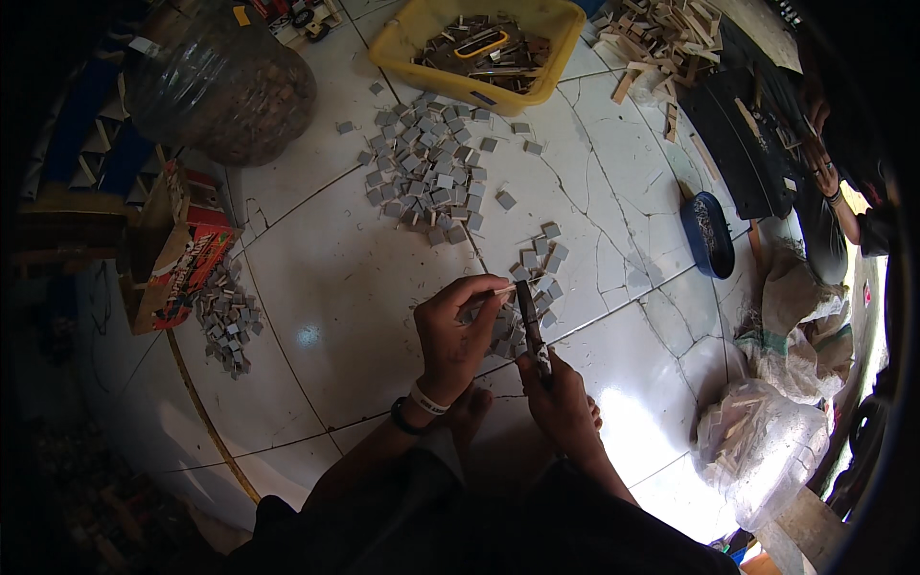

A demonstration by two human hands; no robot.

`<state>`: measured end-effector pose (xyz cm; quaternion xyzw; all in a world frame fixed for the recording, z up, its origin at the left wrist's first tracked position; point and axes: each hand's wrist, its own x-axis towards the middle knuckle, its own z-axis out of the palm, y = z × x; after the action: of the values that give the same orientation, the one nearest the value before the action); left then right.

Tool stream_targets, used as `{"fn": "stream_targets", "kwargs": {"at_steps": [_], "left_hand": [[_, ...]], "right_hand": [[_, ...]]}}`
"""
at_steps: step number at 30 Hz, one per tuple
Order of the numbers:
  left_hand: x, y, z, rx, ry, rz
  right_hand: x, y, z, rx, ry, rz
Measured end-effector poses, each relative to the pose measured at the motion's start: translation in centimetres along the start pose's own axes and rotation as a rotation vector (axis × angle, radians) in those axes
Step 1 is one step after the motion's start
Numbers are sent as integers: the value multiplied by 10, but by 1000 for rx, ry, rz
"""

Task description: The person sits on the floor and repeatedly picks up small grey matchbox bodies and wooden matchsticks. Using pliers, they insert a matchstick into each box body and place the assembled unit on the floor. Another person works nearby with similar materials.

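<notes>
My left hand [456, 331] pinches a small pale wooden piece [505, 289] between thumb and fingertips. My right hand [561, 402] is closed round a long, narrow, dark metal hand tool [529, 318] with shiny parts near the grip; its exact kind is unclear. The tool's far end is close beside the wooden piece, and I cannot tell whether they touch. Under and behind my hands lies a small group of grey square pieces [533, 261], partly hidden by my fingers. Farther off, a larger heap of similar grey squares [422, 163] is spread on the tiled floor.
A yellow tub [407, 77] of brown pieces stands at the far side. To the left are a big clear plastic container [177, 72], a red-and-black box [196, 249] and another small pile [228, 321]. Rightward are a blue tray [707, 235], plastic bags [767, 446] and another person's hand [821, 168].
</notes>
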<state>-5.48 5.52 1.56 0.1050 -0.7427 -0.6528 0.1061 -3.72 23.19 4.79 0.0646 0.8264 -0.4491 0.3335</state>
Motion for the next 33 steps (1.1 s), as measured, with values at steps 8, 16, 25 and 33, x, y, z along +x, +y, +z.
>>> {"fn": "stream_targets", "kwargs": {"at_steps": [8, 16, 25, 33], "left_hand": [[1, 2, 2, 14, 53, 13], [2, -6, 3, -235, 13, -154], [-12, -5, -4, -68, 109, -48], [-15, -10, -1, 21, 140, -52]], "right_hand": [[-1, -1, -2, -19, -15, 20], [0, 15, 2, 352, -183, 15], [14, 21, 10, -381, 133, -235], [17, 21, 11, -465, 143, -236]]}}
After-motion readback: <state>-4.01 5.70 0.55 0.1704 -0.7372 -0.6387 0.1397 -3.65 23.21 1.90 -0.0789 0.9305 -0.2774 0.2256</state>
